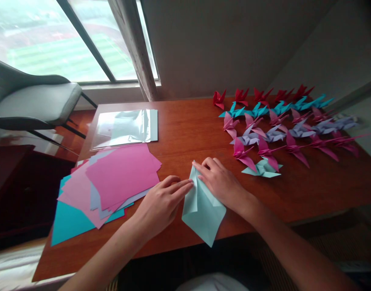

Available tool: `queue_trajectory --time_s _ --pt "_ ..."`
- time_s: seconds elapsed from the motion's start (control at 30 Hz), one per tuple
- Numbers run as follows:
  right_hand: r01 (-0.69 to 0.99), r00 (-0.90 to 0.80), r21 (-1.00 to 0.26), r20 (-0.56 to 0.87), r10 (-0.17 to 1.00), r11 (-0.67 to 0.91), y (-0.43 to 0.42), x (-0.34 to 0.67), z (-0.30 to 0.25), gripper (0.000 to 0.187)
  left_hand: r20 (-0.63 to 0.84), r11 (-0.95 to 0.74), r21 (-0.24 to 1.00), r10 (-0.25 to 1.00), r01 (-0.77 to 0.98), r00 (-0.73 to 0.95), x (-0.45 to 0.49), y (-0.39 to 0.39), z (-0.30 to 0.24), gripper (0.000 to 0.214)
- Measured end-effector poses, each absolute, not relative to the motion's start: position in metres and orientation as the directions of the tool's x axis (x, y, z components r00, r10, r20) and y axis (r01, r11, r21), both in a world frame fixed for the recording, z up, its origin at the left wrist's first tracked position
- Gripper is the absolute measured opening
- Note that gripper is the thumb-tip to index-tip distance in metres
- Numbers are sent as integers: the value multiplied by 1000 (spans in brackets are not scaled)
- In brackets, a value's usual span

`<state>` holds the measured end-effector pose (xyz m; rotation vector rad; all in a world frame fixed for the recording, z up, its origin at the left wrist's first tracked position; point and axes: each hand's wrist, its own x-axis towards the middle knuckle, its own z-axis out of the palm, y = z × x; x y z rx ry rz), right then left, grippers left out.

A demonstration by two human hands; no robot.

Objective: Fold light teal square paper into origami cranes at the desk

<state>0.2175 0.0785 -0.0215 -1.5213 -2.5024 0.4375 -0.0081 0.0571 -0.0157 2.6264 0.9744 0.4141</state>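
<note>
A pale mint sheet of folded paper [202,210] lies at the near edge of the wooden table [188,129], its lower tip hanging over the edge. My left hand [161,204] rests on the table beside it, fingers stretched together with the tips touching the paper's upper left fold. My right hand [220,182] lies on the paper's upper right part, fingers curled and pressing down on the fold. Neither hand lifts the paper.
A loose stack of pink, lilac and turquoise paper sheets [112,178] lies left of my hands. A clear plastic sleeve [126,127] sits behind it. Several rows of finished paper cranes [282,121] fill the table's right side, a mint one [262,169] nearest. A grey chair [36,101] stands by the window.
</note>
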Motion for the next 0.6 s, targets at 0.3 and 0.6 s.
queue_trajectory --time_s 0.3,0.6 --pt "830 -443 -379 1 896 411 79 218 -20 45 188 -676 490 699 550 690 -16 41 -17 44" --pt "812 -433 -419 31 901 405 81 220 -23 49 150 -621 486 752 615 641 -10 27 -14 56"
